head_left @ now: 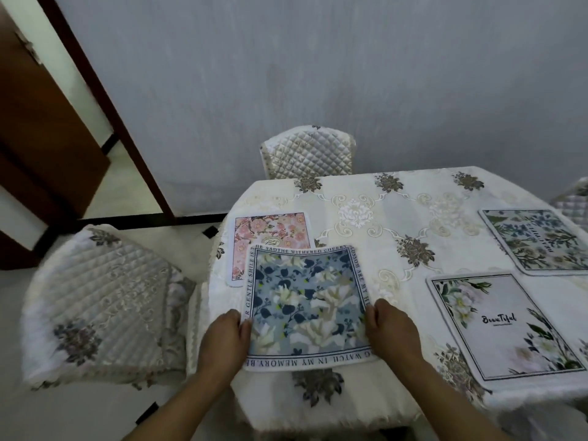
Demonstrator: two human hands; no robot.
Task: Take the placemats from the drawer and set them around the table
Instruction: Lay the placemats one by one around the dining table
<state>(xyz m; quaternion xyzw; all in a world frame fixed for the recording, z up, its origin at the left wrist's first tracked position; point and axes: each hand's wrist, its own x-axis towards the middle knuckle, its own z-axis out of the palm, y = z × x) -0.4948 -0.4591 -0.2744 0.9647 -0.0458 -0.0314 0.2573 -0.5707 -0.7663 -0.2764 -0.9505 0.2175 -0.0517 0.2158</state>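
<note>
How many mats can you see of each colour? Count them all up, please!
Pink flower mat: 1
Blue flower mat: 1
White leafy mats: 2
Total: 4 mats

The desk (397, 218) centre lies open. At its left edge the blue mat (305, 307) overlaps the pink mat (270, 230). A left chair (105, 300) and far chair (307, 151) stand close.

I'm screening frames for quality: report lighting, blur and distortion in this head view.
Head view: light soft and even, no glare, barely any shadows; wide-angle stretch tilts the door frame and swells the left chair; lettering on the blue placemat reads sharp, the far placemat at the right edge looks softer.
</note>
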